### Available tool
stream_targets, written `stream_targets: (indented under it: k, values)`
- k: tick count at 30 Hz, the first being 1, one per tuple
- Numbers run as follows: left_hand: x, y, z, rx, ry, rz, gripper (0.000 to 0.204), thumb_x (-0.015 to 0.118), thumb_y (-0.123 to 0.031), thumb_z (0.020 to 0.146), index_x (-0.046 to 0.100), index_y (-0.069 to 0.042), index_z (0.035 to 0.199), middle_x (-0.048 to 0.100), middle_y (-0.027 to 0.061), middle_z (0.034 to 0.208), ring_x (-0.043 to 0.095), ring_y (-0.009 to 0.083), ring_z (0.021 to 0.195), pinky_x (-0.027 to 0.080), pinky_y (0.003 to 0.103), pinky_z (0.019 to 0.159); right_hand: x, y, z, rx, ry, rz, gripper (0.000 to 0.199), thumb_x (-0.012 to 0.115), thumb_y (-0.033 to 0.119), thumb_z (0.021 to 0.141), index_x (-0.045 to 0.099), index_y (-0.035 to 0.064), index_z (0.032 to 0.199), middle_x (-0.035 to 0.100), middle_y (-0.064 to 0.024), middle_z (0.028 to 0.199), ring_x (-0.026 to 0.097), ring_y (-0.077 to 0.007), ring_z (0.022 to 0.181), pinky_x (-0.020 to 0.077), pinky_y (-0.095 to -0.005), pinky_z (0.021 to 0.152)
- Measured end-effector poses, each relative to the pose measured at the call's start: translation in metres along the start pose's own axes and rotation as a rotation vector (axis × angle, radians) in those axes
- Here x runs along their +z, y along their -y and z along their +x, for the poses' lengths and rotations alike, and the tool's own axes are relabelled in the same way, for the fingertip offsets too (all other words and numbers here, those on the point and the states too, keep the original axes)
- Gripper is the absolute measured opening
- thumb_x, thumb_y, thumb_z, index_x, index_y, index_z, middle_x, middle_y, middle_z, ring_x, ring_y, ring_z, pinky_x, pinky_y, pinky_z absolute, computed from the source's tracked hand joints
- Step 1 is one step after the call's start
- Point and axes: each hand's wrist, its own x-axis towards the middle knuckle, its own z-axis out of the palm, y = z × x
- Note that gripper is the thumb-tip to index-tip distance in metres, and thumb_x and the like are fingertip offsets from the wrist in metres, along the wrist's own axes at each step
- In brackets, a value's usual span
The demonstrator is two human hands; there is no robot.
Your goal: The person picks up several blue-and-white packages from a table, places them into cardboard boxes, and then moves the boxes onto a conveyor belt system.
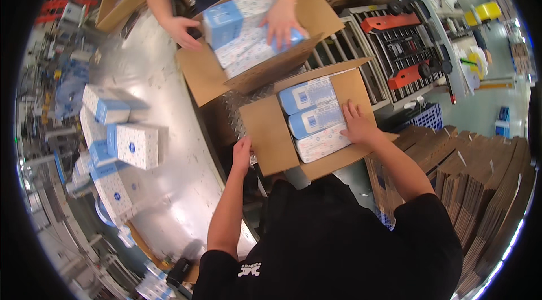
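In front of me an open cardboard carton [270, 141] holds several soft packs [319, 122], white with blue ends and small printed marks. My left hand [241, 156] is closed at the outer edge of the carton's left flap, its fingers curled there. Spread over the right side of the packs, beside the right flap, is my right hand [358, 124], its fingers apart and holding nothing. Part of the packs lies hidden under it.
Across from me a person presses packs into another open carton [206, 77]. Loose packs [135, 145] lie on the metal table [180, 187] at left. Folded cardboard sheets [480, 181] stand stacked at right. Behind the carton is a roller conveyor [341, 46] with red-orange parts.
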Motion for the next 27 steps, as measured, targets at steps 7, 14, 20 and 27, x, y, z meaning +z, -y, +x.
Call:
stream_targets:
  k: [7,14,20,27]
  values:
    - [0.167,-0.065,0.009,1.074,0.198,1.442,0.06,0.064,-0.023,0.09,0.05,-0.002,0.144,0.043,0.0222,0.154,0.042,0.0374,0.142,0.031,0.052,0.119,0.009,-0.062,0.001,-0.591,0.453,0.272,0.098,0.082,0.053,0.07,0.041,0.0165,0.152,0.032,-0.0202,0.16,0.026,-0.0378,0.15,0.0277,-0.0506,0.12]
    - [0.226,-0.185,0.001,0.77,0.119,1.539,0.06,0.061,-0.022,0.091,0.047,-0.003,0.145,0.053,0.0179,0.146,0.046,0.0343,0.139,0.038,0.051,0.112,0.039,-0.079,0.062,0.241,-0.156,0.776,0.129,0.09,0.05,0.063,0.019,-0.0033,0.157,0.053,-0.0289,0.143,0.056,-0.0406,0.129,0.0466,-0.0413,0.106]
    - [0.155,-0.026,0.045,0.663,-0.454,0.848,0.065,0.048,-0.013,0.1,0.023,0.005,0.157,0.022,0.0288,0.162,0.022,0.0427,0.151,0.019,0.046,0.123,0.05,-0.04,0.102,0.407,-0.555,0.877,0.045,0.062,0.03,0.096,0.06,0.0099,0.136,0.071,-0.0259,0.11,0.068,-0.0402,0.103,0.054,-0.0469,0.09]
    - [0.352,-0.054,0.136,0.6,-0.443,0.221,0.075,0.042,-0.016,0.103,-0.002,0.012,0.156,0.005,0.0352,0.164,0.015,0.0431,0.153,0.012,0.042,0.125,-0.025,-0.14,0.214,0.228,-0.813,0.329,0.053,0.057,0.038,0.097,0.052,0.0156,0.145,0.044,-0.0195,0.152,0.04,-0.0368,0.141,0.031,-0.0516,0.115]
